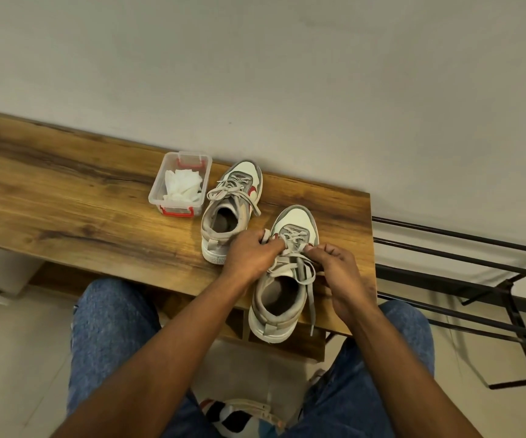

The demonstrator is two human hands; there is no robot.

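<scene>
Jeans (110,327) covered both knees at the bottom of the view, and two bare forearms reached forward from between them to the table (65,191). Both hands worked at the near shoe (296,221), which stood upright at the table's front right corner, toe pointing away and heel slightly over the edge. The left hand (249,257) had its fingers curled tight, pinching the laces (310,289) at the shoe's left side. The right hand (337,273) was curled too, thumb and fingertips nipping the laces on the right side, with one loose end trailing down past the heel. A second shoe (233,203) stood just beside the first, farther back and to the left, its laces slack. Touching its left side sat a clear box (155,191) with red clips, holding white tissues (182,184). A black rack (476,279) stood right of the table.
</scene>
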